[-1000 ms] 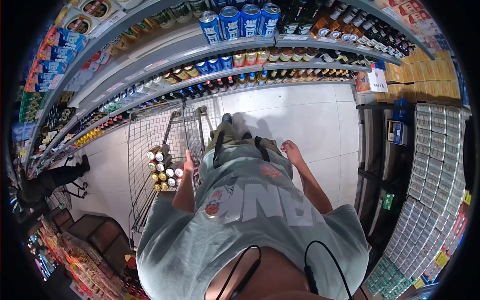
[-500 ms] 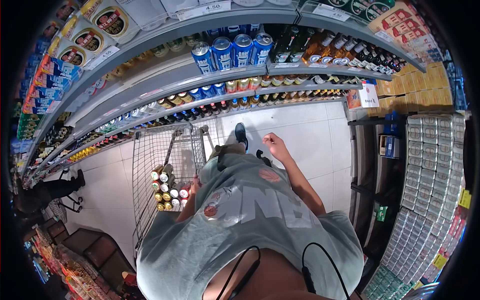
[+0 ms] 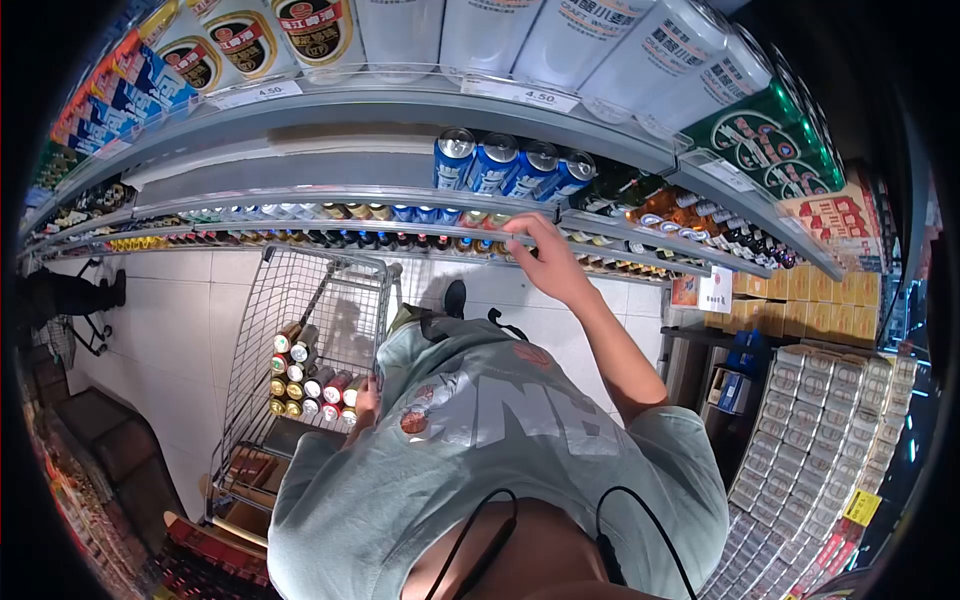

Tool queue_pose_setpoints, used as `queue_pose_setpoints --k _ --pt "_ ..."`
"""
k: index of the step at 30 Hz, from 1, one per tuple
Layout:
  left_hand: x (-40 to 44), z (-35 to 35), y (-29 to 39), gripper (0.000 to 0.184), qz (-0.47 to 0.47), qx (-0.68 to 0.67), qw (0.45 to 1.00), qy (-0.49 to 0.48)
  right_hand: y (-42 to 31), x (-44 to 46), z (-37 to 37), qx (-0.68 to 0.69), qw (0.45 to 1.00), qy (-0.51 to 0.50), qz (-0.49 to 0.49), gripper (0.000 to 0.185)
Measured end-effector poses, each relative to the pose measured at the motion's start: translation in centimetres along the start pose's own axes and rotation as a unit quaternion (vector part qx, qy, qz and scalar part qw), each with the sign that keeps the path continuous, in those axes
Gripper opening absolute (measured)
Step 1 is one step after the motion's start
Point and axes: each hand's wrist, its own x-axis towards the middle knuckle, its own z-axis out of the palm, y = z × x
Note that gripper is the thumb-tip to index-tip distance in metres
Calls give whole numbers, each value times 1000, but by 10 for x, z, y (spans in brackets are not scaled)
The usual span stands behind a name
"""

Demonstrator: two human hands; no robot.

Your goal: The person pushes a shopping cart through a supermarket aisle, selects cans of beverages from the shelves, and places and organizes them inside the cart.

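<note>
My right hand [image 3: 545,262] is raised in front of the beer shelves, its thumb and fingers apart with nothing between them. Behind and above it, blue beer cans [image 3: 496,163] stand in a row on a shelf. My left hand [image 3: 367,402] is low at the near side of the shopping cart [image 3: 240,350], apparently closed on its edge; my shirt and arm partly hide the fingers. Several cans [image 3: 312,388] with gold, white and red ends lie grouped inside the cart.
Large white cans [image 3: 565,55] and green can packs [image 3: 770,140] fill the upper shelf. Stacked can cases [image 3: 815,430] stand at right, near yellow boxes [image 3: 800,305]. At far left, a person's dark-clothed leg [image 3: 75,295] shows beside another cart.
My right hand has risen toward the shelves, its fingers extending. The view has moved closer to the shelves, and the cart has shifted slightly left in view. My left hand stays beside the cart.
</note>
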Motion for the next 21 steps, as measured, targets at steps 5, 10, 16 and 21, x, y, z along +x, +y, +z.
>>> queue_pose_setpoints --k 5,10,16,21 --pt "-13 -2 12 63 -13 33 999 24 -30 99 -16 -144 977 -12 -155 44" --pt "-5 -8 9 62 -40 45 998 27 -5 156 -8 -255 947 -167 -99 87" --pt "-15 -1 8 49 -6 -45 995 92 12 172 8 -270 928 -211 -144 82" --pt "-21 -5 19 52 -14 14 994 106 13 173 4 -324 910 -168 -195 82"
